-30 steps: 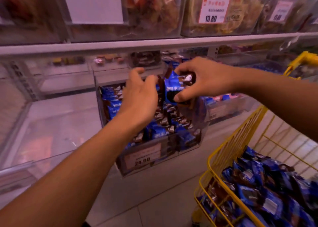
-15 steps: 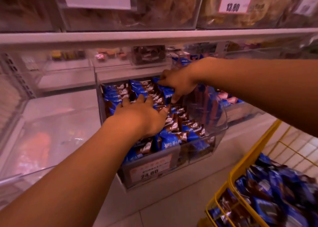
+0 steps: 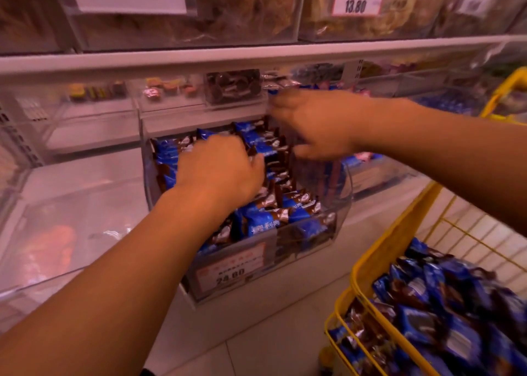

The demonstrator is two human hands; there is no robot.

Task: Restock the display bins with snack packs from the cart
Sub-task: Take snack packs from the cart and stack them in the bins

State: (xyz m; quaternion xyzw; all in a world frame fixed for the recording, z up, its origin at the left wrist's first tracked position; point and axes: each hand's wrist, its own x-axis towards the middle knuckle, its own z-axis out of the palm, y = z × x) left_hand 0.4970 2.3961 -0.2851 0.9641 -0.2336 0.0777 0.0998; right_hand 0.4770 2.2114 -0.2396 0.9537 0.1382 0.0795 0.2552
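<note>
Bin (image 3: 339, 204) heaped near front rim; left hand (image 3: 219, 173) pressed on snack packs (image 3: 268, 221), grip cannot be told; right hand (image 3: 316, 124) blurred, likewise; packs likely spilled over rim if pushed

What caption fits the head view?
Both hands arrange blue snack packs in a clear bin.

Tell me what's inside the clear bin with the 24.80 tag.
The clear bin holds blue-and-brown snack packs. The left hand covers some, so the packs beneath it are hidden.
</note>
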